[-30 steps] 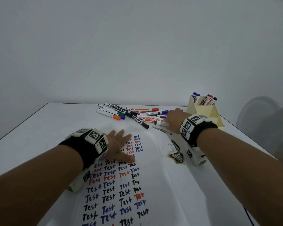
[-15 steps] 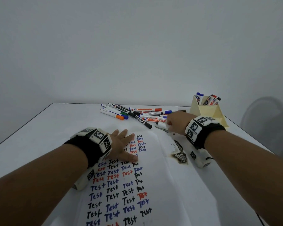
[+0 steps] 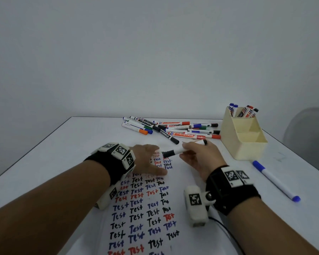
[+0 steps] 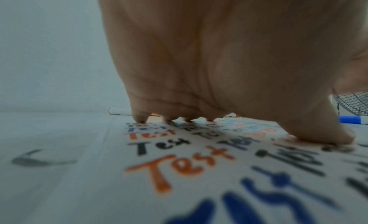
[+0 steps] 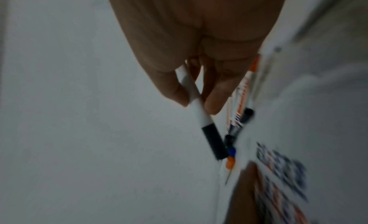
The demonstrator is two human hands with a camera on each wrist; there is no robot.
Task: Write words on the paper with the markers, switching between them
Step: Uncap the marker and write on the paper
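A white paper (image 3: 184, 214) covered with rows of "Test" in black, blue and red lies on the table in front of me. My left hand (image 3: 147, 161) rests flat on its upper part, fingertips (image 4: 140, 119) and thumb touching the sheet (image 4: 179, 172). My right hand (image 3: 197, 155) holds a white marker with a black cap (image 3: 182, 149) above the paper's top right, pinched between thumb and fingers (image 5: 214, 99). The capped marker (image 5: 199, 107) points left toward my left hand. A pile of loose markers (image 3: 173, 127) lies beyond both hands.
A cream desk organiser (image 3: 244, 137) with several markers standing in it sits at the back right. A blue-capped marker (image 3: 274, 180) lies alone on the table right of my right wrist. The white table's left edge (image 3: 31, 148) runs diagonally; a wall rises behind.
My right hand has left the marker pile and come back toward me with a black-capped marker in it. My left hand has stayed on the paper.
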